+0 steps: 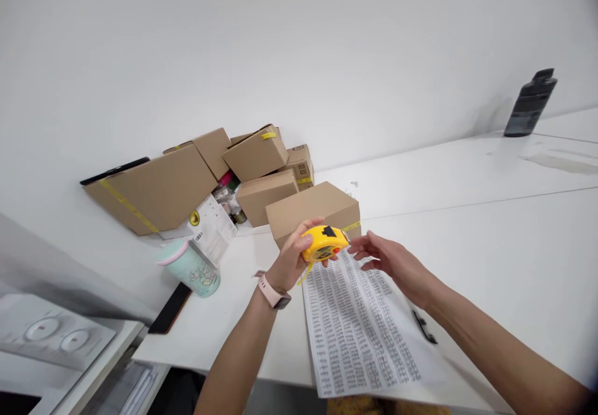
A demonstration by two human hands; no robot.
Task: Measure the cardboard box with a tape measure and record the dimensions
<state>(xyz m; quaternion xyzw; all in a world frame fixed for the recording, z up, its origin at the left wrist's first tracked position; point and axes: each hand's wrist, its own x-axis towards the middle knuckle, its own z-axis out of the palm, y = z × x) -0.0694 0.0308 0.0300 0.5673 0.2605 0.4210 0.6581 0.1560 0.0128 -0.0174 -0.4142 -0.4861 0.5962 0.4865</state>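
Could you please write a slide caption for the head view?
Left hand holds a yellow tape measure, right hand close by; printed sheet and cardboard boxes on the white desk.

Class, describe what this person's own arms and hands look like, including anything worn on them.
The left hand and right hand are gloveless, and no sleeve shows on the left arm or right arm. The left wrist wears a watch with a pale pink strap and dark face. The right wrist shows nothing worn.
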